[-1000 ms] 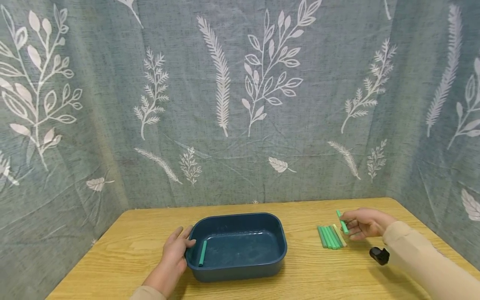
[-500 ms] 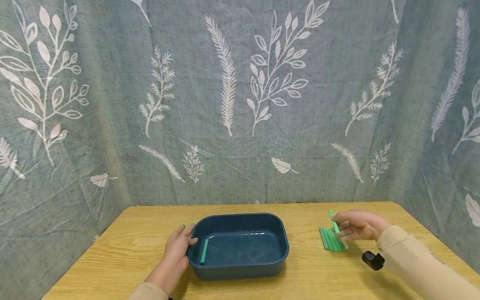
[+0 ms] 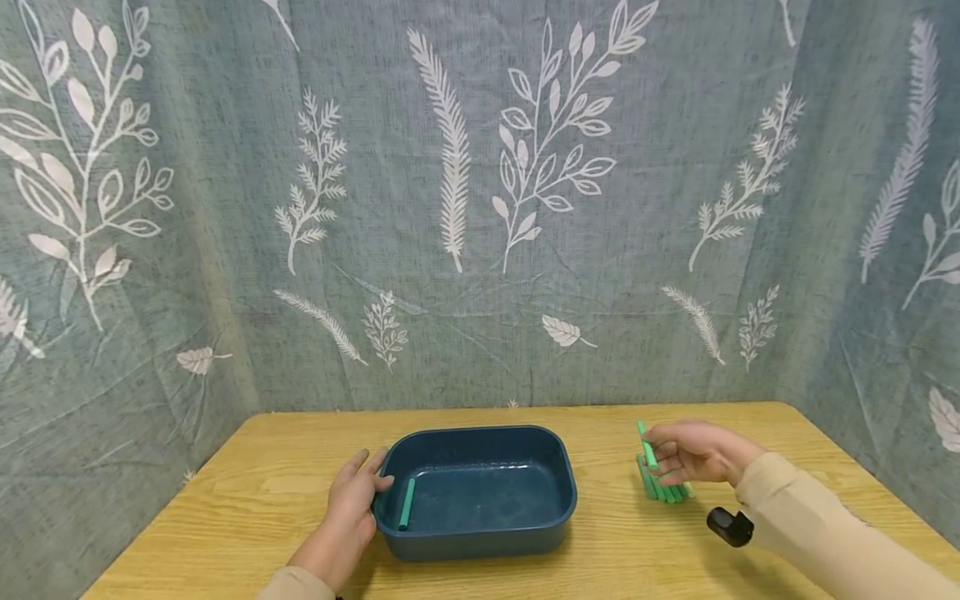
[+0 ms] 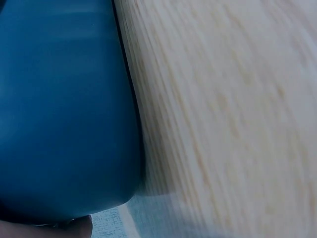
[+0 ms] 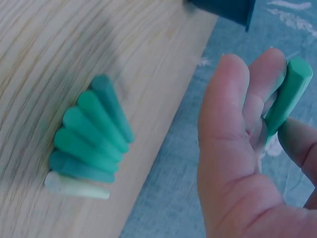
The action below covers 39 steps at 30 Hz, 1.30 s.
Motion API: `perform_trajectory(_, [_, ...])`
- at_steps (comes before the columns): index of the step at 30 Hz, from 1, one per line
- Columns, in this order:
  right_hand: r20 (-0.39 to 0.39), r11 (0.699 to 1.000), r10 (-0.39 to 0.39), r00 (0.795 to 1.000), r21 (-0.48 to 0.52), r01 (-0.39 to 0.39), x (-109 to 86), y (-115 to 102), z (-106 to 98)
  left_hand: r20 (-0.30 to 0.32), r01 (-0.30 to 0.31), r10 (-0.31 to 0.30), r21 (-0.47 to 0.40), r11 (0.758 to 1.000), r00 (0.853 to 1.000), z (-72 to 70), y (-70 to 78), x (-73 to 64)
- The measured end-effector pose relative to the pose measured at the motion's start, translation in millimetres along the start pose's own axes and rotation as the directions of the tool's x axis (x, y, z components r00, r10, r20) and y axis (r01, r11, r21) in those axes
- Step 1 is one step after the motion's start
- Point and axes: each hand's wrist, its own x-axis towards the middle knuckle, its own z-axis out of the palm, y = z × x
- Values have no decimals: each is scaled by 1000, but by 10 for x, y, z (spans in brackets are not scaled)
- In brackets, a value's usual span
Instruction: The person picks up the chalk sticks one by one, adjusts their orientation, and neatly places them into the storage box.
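My right hand (image 3: pixel 696 452) pinches a green chalk stick (image 3: pixel 647 447) between thumb and fingers, raised over a row of more sticks on the table. In the right wrist view that row of green sticks (image 5: pixel 91 131) fans out, with a pale stick (image 5: pixel 77 186) at one end. The head view shows the row partly hidden behind my right hand. On the left, my left hand (image 3: pixel 349 493) grips the side of a dark blue plastic basin (image 3: pixel 480 546), thumb over its rim. One darker green stick (image 3: pixel 407 504) lies inside, near the basin's left wall.
The wooden table (image 3: pixel 247 500) ends at a grey-blue curtain (image 3: pixel 450 350) with white leaf prints, which also hangs at both sides. A small black device (image 3: pixel 731 527) sits under my right wrist. Table surface lies between the basin and the row.
My right hand has moved left with the green chalk stick, from the right of the row to over it. The left hand stays on the basin.
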Motion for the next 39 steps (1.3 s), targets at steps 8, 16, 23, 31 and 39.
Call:
perform_trajectory(8, [18,1000,-9,1000,10,9,1,-74,124,12,0,0,-5,1000,1000,-14,15,-11])
perform_trajectory(16, [17,999,-27,999,42,26,29,-175,256,0,-2,2,-9,1000,1000,-7,32,-11])
perform_trajectory(23, [31,997,-41,999,61,39,43,-242,435,8,-7,7,-5,1000,1000,3,37,-17])
perform_trajectory(31, [94,994,-75,993,90,67,101,-364,639,-1,-6,6,5,1000,1000,13,41,-13])
perform_trajectory(39, [101,992,-54,993,122,42,217,-478,860,1,-1,1,-9,1000,1000,-3,37,-35])
